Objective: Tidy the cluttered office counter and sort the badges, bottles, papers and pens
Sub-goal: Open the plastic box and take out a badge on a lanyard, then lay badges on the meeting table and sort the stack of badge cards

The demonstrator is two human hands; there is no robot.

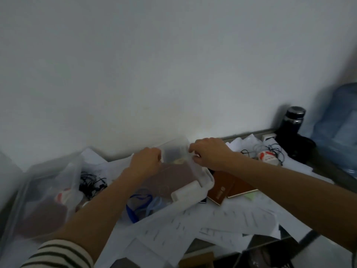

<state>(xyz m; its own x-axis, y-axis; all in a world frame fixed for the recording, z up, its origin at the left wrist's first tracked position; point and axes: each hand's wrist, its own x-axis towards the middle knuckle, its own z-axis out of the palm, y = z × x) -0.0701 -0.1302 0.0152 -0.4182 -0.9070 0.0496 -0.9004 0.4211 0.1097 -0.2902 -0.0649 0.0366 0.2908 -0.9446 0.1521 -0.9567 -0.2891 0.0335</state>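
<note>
A clear plastic bin point(195, 188) stands tilted on the counter by the wall, with a brown flat item and blue lanyards point(139, 206) inside. My left hand point(146, 161) grips the bin's far left rim with curled fingers. My right hand point(210, 153) pinches the far right rim. Loose printed papers point(222, 219) cover the counter in front. Brown notebooks point(228, 187) lie right of the bin. A black bottle point(292, 124) stands at the back right. The picture is blurred.
A second clear bin point(38, 190) sits at the left with red-and-white things inside. Black cords point(90, 183) lie between the bins. A red-and-white round item point(267, 156) and more cords lie near the bottle. A large blue water jug point(340, 128) stands at the far right.
</note>
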